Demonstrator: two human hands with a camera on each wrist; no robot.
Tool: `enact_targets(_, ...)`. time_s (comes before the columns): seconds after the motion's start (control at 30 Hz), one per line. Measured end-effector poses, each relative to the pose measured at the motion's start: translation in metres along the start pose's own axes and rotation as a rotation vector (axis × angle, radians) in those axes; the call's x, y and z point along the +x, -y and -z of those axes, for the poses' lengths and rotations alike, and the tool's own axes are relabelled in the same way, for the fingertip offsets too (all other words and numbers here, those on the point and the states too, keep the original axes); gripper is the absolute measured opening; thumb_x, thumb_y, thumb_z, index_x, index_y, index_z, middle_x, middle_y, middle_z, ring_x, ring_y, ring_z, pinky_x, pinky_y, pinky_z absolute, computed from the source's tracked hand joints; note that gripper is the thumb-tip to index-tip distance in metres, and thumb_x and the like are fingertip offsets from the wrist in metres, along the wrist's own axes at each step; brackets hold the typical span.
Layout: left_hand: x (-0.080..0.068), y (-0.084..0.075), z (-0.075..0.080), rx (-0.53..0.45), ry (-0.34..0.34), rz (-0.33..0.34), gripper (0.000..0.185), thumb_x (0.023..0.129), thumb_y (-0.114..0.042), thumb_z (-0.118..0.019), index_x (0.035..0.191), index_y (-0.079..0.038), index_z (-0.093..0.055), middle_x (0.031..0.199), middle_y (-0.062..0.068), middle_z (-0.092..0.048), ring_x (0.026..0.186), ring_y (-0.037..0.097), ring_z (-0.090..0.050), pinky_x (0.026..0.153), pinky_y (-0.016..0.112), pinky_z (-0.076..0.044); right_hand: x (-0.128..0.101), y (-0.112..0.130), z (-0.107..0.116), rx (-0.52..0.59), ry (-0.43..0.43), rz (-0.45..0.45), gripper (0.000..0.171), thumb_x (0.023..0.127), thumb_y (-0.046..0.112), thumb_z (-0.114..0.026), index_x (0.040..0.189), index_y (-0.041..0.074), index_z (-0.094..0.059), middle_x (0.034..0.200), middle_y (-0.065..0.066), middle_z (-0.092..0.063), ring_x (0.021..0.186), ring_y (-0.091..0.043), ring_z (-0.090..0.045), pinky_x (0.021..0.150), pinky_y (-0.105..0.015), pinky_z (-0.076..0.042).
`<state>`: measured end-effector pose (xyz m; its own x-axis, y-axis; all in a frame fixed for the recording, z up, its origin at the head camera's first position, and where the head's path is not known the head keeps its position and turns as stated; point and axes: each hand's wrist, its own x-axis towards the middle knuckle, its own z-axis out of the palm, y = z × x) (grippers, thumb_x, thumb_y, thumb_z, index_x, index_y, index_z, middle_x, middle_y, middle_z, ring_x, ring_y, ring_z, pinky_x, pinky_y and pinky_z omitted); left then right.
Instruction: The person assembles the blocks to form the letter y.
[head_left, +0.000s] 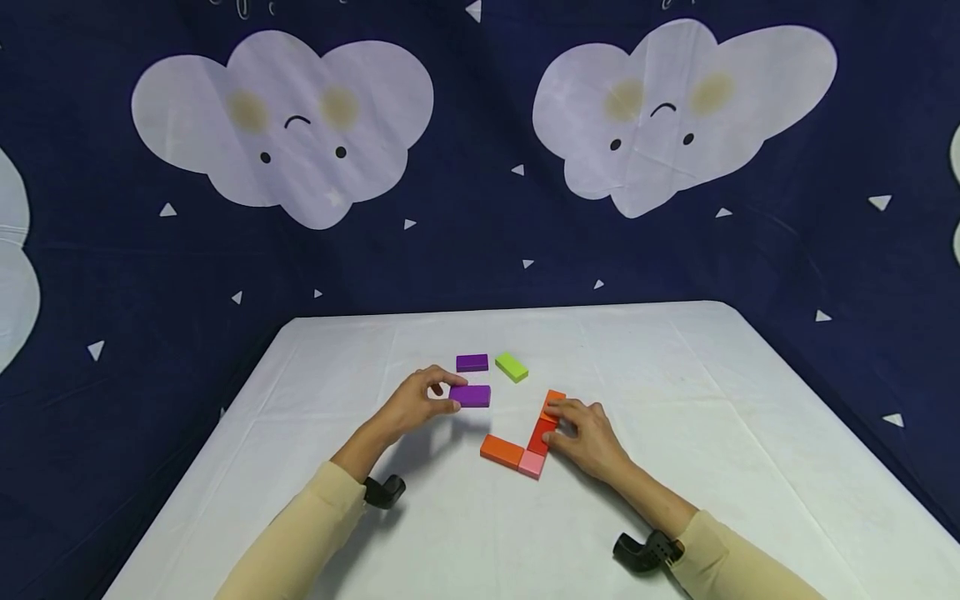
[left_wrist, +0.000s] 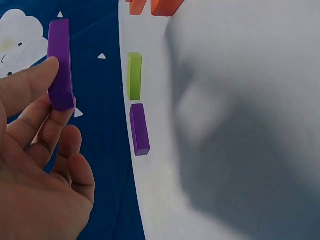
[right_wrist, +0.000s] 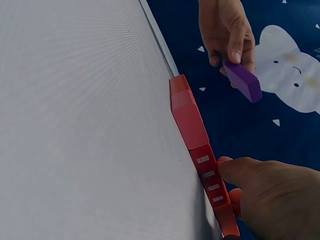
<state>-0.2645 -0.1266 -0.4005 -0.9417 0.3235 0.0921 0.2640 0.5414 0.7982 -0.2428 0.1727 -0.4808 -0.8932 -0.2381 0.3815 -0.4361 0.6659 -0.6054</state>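
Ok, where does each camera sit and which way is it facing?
Head: above, looking forward and down at the table; both hands and sleeves show.
Left wrist: beside the left hand, facing its purple block.
Right wrist: beside the right hand, along the red block.
Shared: the held purple block appears in all three.

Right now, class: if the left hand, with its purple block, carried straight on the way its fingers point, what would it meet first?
Probably the orange block under the right hand; the left hand holds its purple block above the table, so depth is uncertain.
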Motion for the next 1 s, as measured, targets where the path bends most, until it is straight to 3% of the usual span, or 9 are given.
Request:
enact_targets(0.27, -0.008, 0.007, 0.001, -0.016, 0.064, -0.014, 0.032, 0.081, -0.013, -0.071, 0.111, -0.021, -0.068, 0.106, -0.002, -0.063, 0.101, 0.025, -0.048, 0.076, 0.031, -0.036, 0.0, -0.001, 0.0, -0.001, 0.0, -0.003, 0.042, 0.076, 0.024, -0.075, 0.116, 0.011, -0.068, 0.124, -0.003, -0.063, 0.083, -0.013, -0.039, 0.07, -0.026, -0.035)
enact_targets(1.0, -0.022, 0.025, -0.004, -0.019, 0.169, -0.033, 0.03, 0.083, -0.014, -0.069, 0.112, -0.019, -0.067, 0.108, 0.002, -0.061, 0.1, 0.023, -0.047, 0.074, 0.03, -0.036, 0.0, -0.001, 0.0, 0.007, 0.009, -0.014, 0.042, 0.076, 0.024, -0.076, 0.116, 0.011, -0.068, 0.125, -0.003, -0.063, 0.083, -0.013, -0.039, 0.07, -0.026, -0.034)
